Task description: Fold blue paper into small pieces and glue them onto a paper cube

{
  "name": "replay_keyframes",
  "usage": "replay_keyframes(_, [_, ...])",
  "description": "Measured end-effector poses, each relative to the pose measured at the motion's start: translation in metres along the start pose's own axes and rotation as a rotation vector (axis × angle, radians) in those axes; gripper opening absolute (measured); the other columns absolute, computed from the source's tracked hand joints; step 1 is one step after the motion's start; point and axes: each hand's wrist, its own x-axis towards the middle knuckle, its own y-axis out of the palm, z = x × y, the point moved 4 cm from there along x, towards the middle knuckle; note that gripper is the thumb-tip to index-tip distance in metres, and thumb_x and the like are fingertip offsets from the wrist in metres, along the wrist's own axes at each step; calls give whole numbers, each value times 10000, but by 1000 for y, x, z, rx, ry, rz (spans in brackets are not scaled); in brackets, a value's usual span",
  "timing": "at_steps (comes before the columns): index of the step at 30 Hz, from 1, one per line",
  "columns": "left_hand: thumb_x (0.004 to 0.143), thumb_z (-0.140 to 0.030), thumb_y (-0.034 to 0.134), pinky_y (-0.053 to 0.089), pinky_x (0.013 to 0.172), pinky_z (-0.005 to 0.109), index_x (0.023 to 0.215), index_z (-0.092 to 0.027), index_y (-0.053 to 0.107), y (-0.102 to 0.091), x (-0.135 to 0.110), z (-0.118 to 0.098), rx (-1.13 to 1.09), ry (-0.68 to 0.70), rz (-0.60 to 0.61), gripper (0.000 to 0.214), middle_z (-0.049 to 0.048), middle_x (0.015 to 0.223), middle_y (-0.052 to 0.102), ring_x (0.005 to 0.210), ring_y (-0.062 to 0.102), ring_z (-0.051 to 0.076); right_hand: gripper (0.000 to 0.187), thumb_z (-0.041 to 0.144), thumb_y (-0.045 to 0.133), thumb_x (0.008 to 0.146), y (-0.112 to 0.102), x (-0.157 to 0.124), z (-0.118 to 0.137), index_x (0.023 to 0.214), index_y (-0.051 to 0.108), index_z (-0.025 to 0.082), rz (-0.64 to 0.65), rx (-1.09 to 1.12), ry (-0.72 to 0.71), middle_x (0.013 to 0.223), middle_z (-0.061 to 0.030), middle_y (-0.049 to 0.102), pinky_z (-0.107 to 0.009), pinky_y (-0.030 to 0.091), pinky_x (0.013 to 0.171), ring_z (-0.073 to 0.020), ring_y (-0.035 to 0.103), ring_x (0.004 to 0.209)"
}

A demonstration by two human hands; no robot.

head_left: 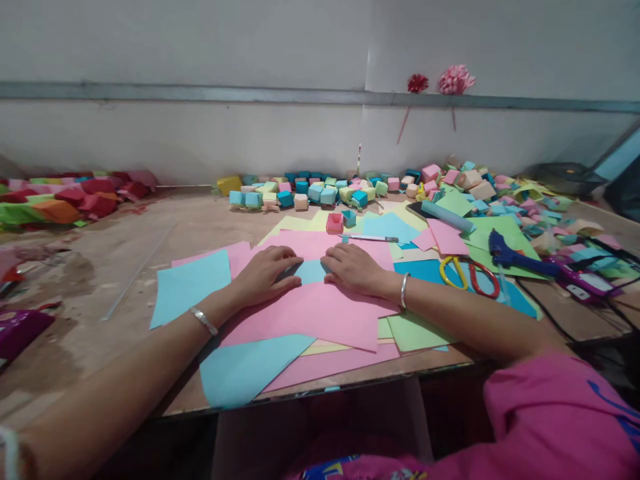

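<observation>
A small light-blue piece of paper (313,272) lies on a large pink sheet (305,313) in front of me. My left hand (270,272) grips its left end, thumb on the near side and fingers curled over the far side. At the right end, my right hand (353,268) presses on the paper with bent fingers held together. The paper's ends are hidden under both hands. Just beyond stand a small open pink paper box (335,223) and a blue paper box (349,218). A pen (373,238) lies close behind my right hand.
Scissors (470,275) with yellow and red handles and a blue glue gun (520,257) lie to the right. Many coloured paper cubes (300,193) line the wall. A blue sheet (193,283) lies left, another (250,367) at the table's front edge.
</observation>
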Motion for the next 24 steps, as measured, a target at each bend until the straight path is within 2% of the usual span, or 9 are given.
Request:
replay_keyframes(5, [934, -424, 483, 436, 955, 433, 1215, -181, 626, -1, -3, -2, -14, 25, -17, 398, 135, 1176, 603, 1061, 562, 269, 278, 373, 551, 943, 0, -1, 3, 969, 649, 115, -20, -31, -48, 970, -124, 659, -345, 365, 792, -229, 534, 931])
replay_keyframes(8, [943, -427, 474, 430, 980, 437, 1239, -126, 603, 0, -6, -8, -53, 73, -17, 442, 175, 1216, 592, 1122, 550, 288, 254, 331, 528, 956, 0, -2, 6, 940, 668, 121, -60, -40, -91, 937, -121, 675, -348, 376, 784, -223, 556, 891])
replay_keyframes(12, [903, -502, 533, 395, 1035, 463, 1294, -136, 553, 3, -8, -11, -43, 58, -21, 536, 187, 1338, 537, 1237, 490, 315, 259, 335, 520, 959, 0, -5, 7, 949, 687, 137, -134, 6, -159, 1001, -120, 685, -348, 402, 799, -224, 580, 921])
replay_keyframes(15, [917, -451, 529, 423, 999, 437, 1260, -153, 571, 3, -8, -12, -46, 52, -25, 456, 161, 1274, 589, 1178, 537, 287, 258, 362, 546, 945, -1, -6, 6, 1011, 684, 153, -163, 52, -163, 1066, -120, 679, -350, 415, 809, -223, 593, 951])
replay_keyframes(19, [929, -369, 518, 460, 941, 407, 1212, -170, 600, -1, -7, -14, -68, 58, -42, 356, 134, 1190, 635, 1103, 577, 261, 264, 364, 571, 931, -1, -5, 5, 1052, 663, 149, -117, 32, -85, 1061, -122, 673, -350, 408, 822, -228, 592, 961])
replay_keyframes(24, [940, -326, 491, 465, 959, 418, 1157, -179, 642, -2, -6, -10, -100, 103, -59, 302, 128, 1198, 644, 1109, 589, 254, 246, 355, 550, 943, 3, -2, 2, 1022, 651, 145, -51, 8, -42, 1031, -114, 669, -339, 386, 833, -218, 582, 960])
